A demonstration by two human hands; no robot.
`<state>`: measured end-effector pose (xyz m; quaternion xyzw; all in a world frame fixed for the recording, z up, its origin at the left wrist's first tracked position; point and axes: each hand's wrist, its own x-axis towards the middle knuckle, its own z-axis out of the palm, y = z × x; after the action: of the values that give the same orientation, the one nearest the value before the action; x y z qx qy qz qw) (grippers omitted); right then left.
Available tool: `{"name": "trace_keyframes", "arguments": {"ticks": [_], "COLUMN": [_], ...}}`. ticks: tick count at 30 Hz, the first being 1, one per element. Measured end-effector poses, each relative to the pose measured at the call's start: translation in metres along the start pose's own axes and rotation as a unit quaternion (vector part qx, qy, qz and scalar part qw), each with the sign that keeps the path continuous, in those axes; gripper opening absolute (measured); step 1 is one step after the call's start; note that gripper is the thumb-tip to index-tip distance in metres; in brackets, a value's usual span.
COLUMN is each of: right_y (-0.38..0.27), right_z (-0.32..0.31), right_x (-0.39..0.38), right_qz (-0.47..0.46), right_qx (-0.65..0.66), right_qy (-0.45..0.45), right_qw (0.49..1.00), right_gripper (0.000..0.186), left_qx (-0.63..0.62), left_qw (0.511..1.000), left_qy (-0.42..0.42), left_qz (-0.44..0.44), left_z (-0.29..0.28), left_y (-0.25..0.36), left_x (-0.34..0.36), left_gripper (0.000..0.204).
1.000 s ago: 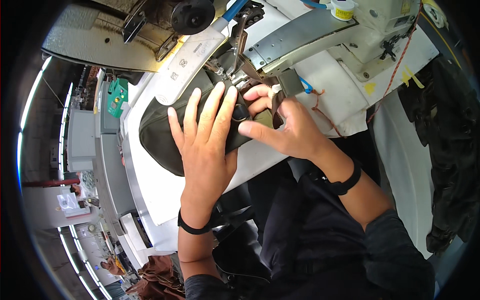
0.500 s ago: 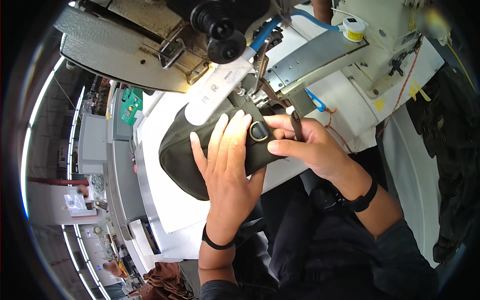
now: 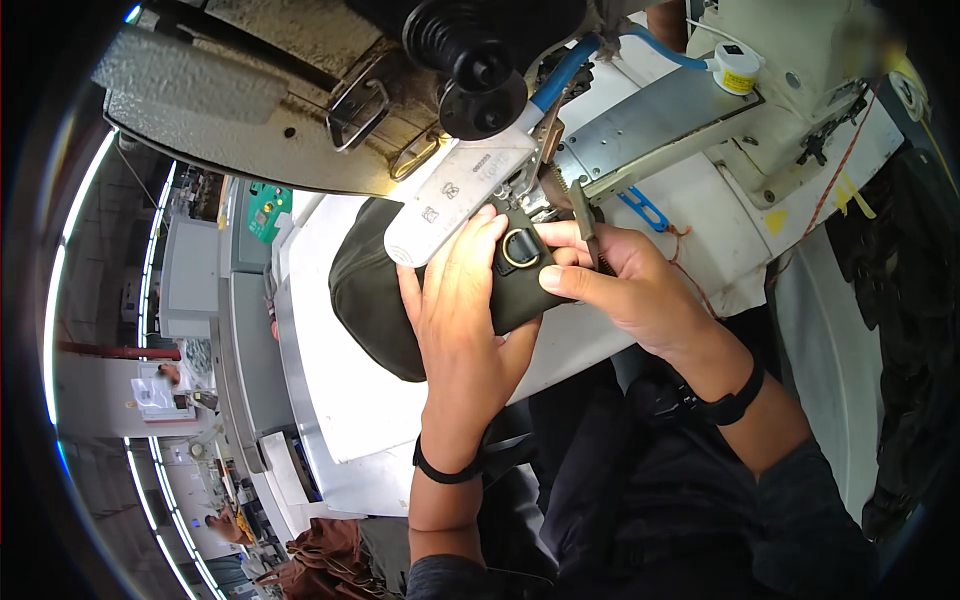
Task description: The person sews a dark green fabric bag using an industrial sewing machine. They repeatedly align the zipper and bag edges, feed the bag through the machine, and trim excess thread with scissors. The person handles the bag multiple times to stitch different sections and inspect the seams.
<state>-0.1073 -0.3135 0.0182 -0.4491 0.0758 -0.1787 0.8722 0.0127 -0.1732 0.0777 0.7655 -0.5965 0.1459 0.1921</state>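
A dark olive fabric bag (image 3: 378,290) lies on the white table beneath the sewing machine's needle area (image 3: 535,195). My left hand (image 3: 458,310) rests flat on top of it, fingers stretched out, the fingertips beside the white lamp bar (image 3: 455,200). With thumb and fingers, my right hand (image 3: 640,290) pinches the bag's right edge. A narrow olive-brown strip (image 3: 583,215) rises from between those fingers toward the machine. Between my hands, a brass-coloured ring (image 3: 507,262) sits on a black tab sewn to the bag. Where the needle meets the fabric is hidden.
The machine head (image 3: 250,110) overhangs at upper left, with a metal arm (image 3: 660,125) at right. A blue thread snipper (image 3: 643,208) on an orange cord lies right of the needle area. Brown cloth (image 3: 325,560) is piled at lower left; dark garments (image 3: 905,330) hang at far right.
My view has shifted slightly. Against the machine, the bag has slid away from me and further under the lamp bar, both hands moving along with it. My right hand keeps its pinch.
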Motion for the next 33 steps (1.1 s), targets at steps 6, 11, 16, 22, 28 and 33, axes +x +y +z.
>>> {"name": "trace_keyframes", "arguments": {"ticks": [6,11,16,22,28,33], "right_y": [0.002,-0.004,-0.004,0.021,0.011,0.007], "right_z": [0.002,0.008,0.005,-0.009,-0.001,0.002], "right_x": [0.005,0.009,0.005,0.001,-0.007,-0.002], "right_qz": [-0.019,-0.033,-0.066,-0.165,-0.105,-0.089], "right_qx": [0.01,0.014,-0.106,-0.204,-0.126,-0.087], "right_qy": [0.035,0.049,0.076,0.093,0.09,0.096], "right_qw": [0.999,0.998,0.989,0.96,0.982,0.988], "right_gripper": [0.027,0.02,0.016,0.02,0.019,0.016], "left_qx": [-0.069,-0.075,-0.113,-0.211,-0.255,-0.284], "left_qw": [0.996,0.995,0.99,0.946,0.93,0.915], "left_qy": [0.013,-0.011,0.071,0.198,0.208,0.239], "left_qz": [-0.05,-0.059,-0.036,-0.144,-0.161,-0.16], "left_z": [0.013,0.007,-0.003,0.041,0.046,0.052], "left_y": [-0.007,-0.007,0.008,0.009,0.014,0.011], "left_x": [0.0,0.006,0.003,0.007,0.004,0.008], "left_gripper": [0.082,0.085,0.072,0.024,0.005,0.009]}}
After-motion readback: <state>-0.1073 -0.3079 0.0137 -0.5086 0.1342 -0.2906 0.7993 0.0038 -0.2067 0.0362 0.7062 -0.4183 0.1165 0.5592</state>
